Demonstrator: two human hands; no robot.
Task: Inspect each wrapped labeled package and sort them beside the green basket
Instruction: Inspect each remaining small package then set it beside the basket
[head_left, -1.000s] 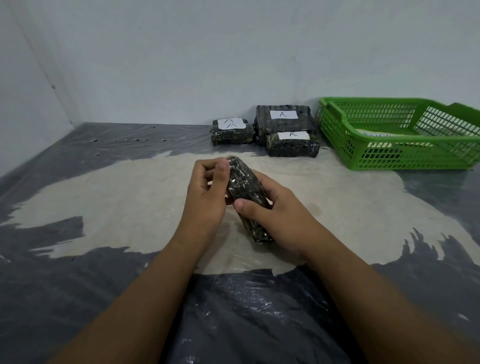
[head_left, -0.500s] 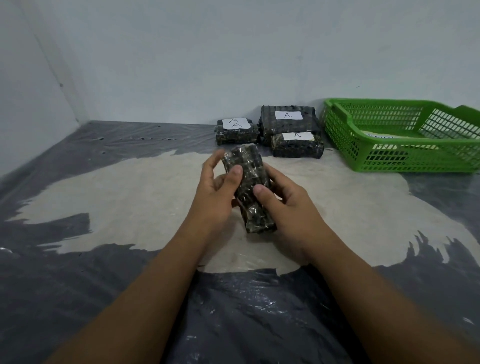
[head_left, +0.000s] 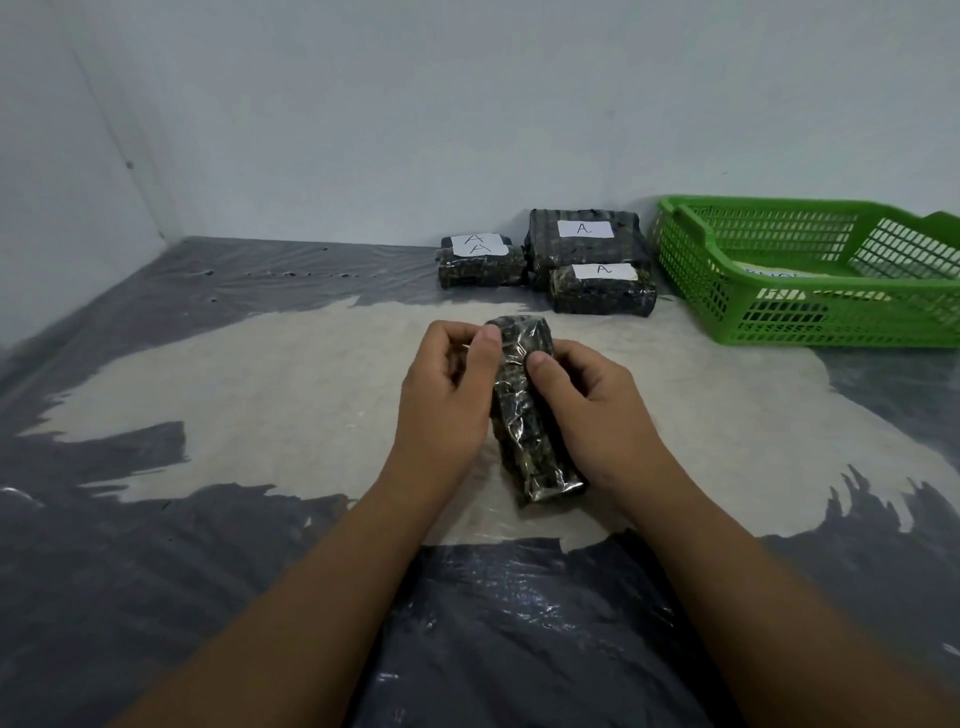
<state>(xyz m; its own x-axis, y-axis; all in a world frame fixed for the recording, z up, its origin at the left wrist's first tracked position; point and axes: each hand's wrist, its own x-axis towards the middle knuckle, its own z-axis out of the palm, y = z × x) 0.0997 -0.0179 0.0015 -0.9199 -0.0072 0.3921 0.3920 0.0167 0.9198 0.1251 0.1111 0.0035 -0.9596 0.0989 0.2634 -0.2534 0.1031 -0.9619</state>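
A dark package wrapped in clear film (head_left: 527, 415) stands tilted lengthwise between my hands at the middle of the floor; no label shows on it. My left hand (head_left: 447, 405) grips its left side and my right hand (head_left: 592, 410) grips its right side, both thumbs on its top face. Three wrapped packages with white labels marked A lie by the back wall, left of the green basket (head_left: 727, 291): a small one (head_left: 480, 260), a large one (head_left: 584, 239), and a small one (head_left: 602, 288) in front of it.
White paper or a package (head_left: 774, 275) lies inside the basket. Crinkled plastic sheeting (head_left: 260, 389) covers the floor, dark around a pale middle patch. Walls close off the back and the left side.
The package has turned in my hands and its near end has dropped lower toward the floor. My left thumb has shifted onto its upper end.
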